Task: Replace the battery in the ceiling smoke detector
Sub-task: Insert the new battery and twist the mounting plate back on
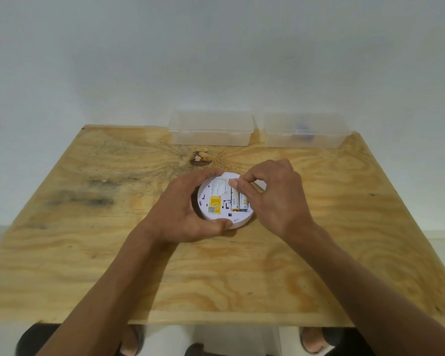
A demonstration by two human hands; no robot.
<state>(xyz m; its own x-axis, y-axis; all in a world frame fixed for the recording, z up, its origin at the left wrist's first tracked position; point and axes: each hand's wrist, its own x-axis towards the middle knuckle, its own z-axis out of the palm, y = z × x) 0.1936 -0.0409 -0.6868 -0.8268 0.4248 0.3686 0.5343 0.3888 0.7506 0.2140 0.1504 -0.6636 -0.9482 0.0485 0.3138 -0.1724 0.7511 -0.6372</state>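
Two hands work over one plywood table (113, 253), which fills most of the head view; a dark knot sits in the wood just beyond the work.

Two clear plastic boxes stand at the far edge, side by side and well apart from the hands. Left box (211, 131) looks empty. Right box (306, 132) holds something small and blue, too blurred to name (possibly the spare cells).

Smoke detector (216, 201): white round disc, lying back-side up at mid-table, yellow label and QR code showing. Left hand (183, 214) grips it around the rim, thumb on the near edge, fingers curled over the far edge, steadying it against the table.

Right hand (272, 199) reaches in from the right, thumb and forefinger pinching at the top end of the batteries (238, 200), two cylindrical cells seated side by side in the open bay. Whether the fingers hold a cell end or a pull tab, I cannot tell.

Handling judgement: detector is light, rigid thin plastic; hold by the rim as now, not by the bay walls. Cells are small, smooth, likely slippery, held under spring contact; lift from one end, not the middle.

Obstructions: nothing lies between the hands and the boxes. The right hand itself hides the far end of the bay.
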